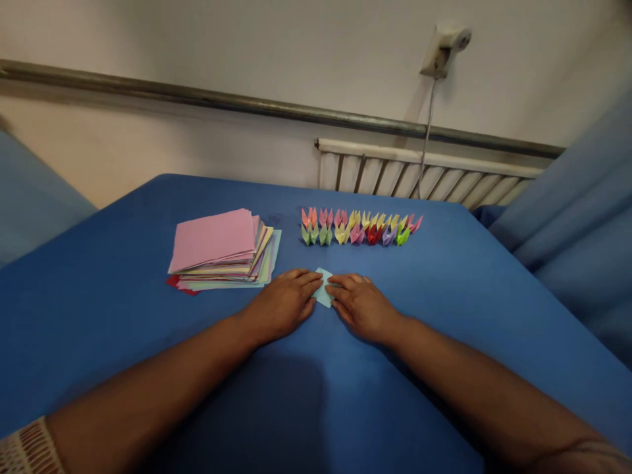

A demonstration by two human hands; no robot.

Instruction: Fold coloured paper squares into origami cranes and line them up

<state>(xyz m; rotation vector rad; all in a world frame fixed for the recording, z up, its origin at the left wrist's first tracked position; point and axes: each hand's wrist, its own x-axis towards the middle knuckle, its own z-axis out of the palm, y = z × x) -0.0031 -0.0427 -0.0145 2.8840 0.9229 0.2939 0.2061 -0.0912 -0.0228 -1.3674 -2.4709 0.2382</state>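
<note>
A small folded piece of light-blue paper (324,288) lies on the blue table between my two hands. My left hand (289,299) holds its left edge, with the fingertips pressed onto it. From the other side, my right hand (363,304) has its fingers on the right edge of the same paper. Parts of the paper are covered by the fingertips. Just beyond my hands stand two rows of folded paper cranes (358,230) in pink, yellow, green, red and purple.
A thick stack of coloured paper (214,240), pink on top, sits left of the cranes. The blue table (444,276) reaches back to a wall with a metal rail (222,99) and a radiator (385,164). Blue curtains (587,217) hang at the right.
</note>
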